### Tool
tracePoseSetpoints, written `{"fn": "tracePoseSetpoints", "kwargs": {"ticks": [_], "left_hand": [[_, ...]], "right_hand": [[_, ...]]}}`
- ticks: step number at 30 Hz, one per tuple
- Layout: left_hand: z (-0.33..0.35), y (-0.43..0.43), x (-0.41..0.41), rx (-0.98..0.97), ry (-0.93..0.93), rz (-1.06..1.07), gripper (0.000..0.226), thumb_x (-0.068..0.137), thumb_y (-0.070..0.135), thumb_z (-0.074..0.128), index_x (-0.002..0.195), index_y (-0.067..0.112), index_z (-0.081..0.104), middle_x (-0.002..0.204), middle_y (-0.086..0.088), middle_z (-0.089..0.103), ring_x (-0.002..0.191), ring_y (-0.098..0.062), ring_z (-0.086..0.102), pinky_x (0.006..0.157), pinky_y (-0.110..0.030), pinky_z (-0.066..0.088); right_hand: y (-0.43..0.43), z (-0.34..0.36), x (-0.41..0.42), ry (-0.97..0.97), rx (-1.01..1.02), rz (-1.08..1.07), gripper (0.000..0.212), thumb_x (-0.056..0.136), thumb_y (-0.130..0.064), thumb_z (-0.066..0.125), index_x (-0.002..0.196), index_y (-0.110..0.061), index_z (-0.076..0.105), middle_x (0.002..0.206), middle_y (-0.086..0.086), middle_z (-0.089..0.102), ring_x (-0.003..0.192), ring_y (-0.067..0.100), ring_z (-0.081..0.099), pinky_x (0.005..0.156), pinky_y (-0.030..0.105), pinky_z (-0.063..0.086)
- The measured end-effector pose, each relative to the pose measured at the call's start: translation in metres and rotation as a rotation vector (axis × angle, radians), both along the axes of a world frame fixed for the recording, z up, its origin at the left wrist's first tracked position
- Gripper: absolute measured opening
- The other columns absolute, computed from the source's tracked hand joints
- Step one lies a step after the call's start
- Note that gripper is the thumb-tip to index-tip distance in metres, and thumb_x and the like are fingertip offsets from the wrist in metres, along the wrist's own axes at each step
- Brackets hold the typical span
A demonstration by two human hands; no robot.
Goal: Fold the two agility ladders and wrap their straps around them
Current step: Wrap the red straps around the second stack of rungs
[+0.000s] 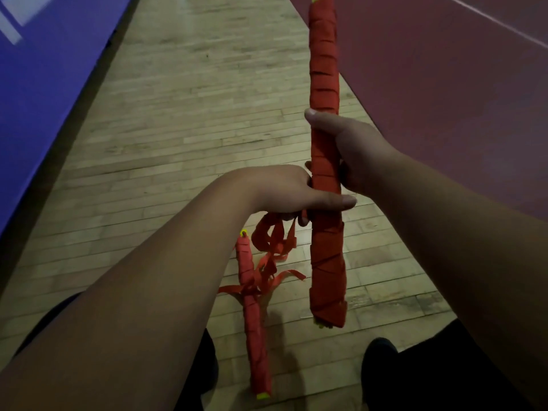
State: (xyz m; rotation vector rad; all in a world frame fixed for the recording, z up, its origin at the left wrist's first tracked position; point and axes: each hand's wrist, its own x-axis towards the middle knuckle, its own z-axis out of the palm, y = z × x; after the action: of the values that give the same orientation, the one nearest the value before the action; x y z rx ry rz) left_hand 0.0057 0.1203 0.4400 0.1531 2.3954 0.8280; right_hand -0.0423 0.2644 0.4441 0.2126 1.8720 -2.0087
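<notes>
Ladders folded into two red bundles: the floor ladder (255, 330) lies on the wooden floor (178, 114) between my dark trouser legs (430, 366). It runs lengthwise along the boards, roughly midway between the wood's left and right edges. Its near tip shows a yellow end (263, 396). Strap turns cover most of it, but around its middle a loose strap (284, 278) spills out in curls onto the boards on both sides.

Above that, the second ladder (324, 69) stands upright in the air in front of me, wound in red strap from bottom to top, with a little yellow at each end. My left hand (281, 188) grips it near mid-length, thumb laid across the front and fingers curled behind. Strap loops (272, 235) hang from under that hand, dangling over the floor ladder's far tip. My right hand (350, 149) grips the same bundle just above, thumb crossing the front and fingers wrapped round the back.

Farther out, a blue mat (44, 84) borders the wood's left edge. A maroon surface (444, 84) borders the right edge, crossed by a white line (498, 22) near the far right corner.
</notes>
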Motion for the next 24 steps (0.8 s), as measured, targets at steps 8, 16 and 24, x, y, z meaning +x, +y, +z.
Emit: {"fn": "tracePoseSetpoints", "kwargs": {"ticks": [8,16,24], "left_hand": [[-0.011,0.002,0.001,0.088,0.051,0.146,0.032,0.090,0.061,0.079,0.090,0.029,0.076,0.084,0.006,0.074,0.081,-0.017,0.069,0.076,-0.034,0.052],[0.014,-0.016,-0.008,0.563,0.070,0.310,0.032,0.086,0.049,0.072,0.103,0.022,0.076,0.093,-0.003,0.078,0.086,-0.023,0.073,0.083,-0.038,0.056],[0.031,-0.032,-0.018,0.783,0.160,0.560,0.043,0.074,0.056,0.080,0.094,0.018,0.073,0.099,-0.014,0.067,0.093,-0.032,0.055,0.089,-0.046,0.044]], "right_hand": [[0.005,0.004,-0.003,0.020,-0.102,0.028,0.042,0.099,-0.054,0.074,0.118,-0.017,0.068,0.129,0.019,0.075,0.107,0.034,0.079,0.092,0.049,0.066],[0.020,0.007,-0.012,-0.010,-0.145,0.046,0.054,0.116,-0.046,0.036,0.132,-0.009,0.071,0.121,0.012,0.081,0.111,0.030,0.078,0.092,0.045,0.064],[0.037,-0.028,0.001,-0.135,0.023,0.574,0.036,0.104,-0.013,0.061,0.139,-0.005,0.067,0.127,0.022,0.072,0.099,0.031,0.073,0.083,0.043,0.064]]}}
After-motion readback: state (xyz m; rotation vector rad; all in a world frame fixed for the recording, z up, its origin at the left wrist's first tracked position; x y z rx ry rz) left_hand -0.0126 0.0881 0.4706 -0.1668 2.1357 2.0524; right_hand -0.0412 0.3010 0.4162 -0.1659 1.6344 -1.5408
